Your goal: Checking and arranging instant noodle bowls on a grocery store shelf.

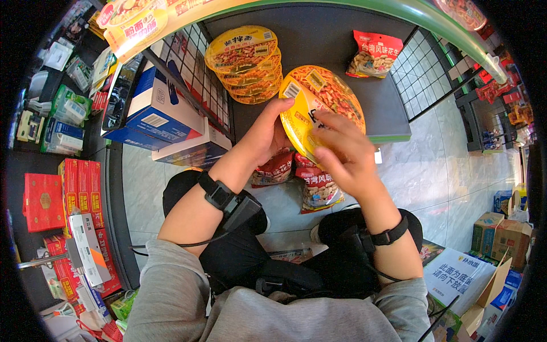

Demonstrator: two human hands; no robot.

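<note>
A yellow bowl of instant noodles (342, 92) with a printed film lid is tilted up in front of me. My left hand (271, 134) holds it by its left rim, thumb on the lid's edge and fingers hidden behind. Across the lower part of the lid lie the fingers of my right hand (348, 149), spread and slightly blurred. Behind, on the dark shelf (299, 34), stands a stack of several similar noodle bowls (245, 55). Below my hands, red bags of peanuts (320, 190) sit on the tiled floor, partly covered by my hands and the bowl.
Another red peanut bag (374, 53) stands at the shelf's right. Black wire mesh panels (423, 72) flank the shelf. Blue and white boxes (158, 111) are at its left, and red gift boxes (45, 201) farther left. Cardboard boxes (463, 278) occupy the lower right. A green-edged shelf front (384, 8) arches overhead.
</note>
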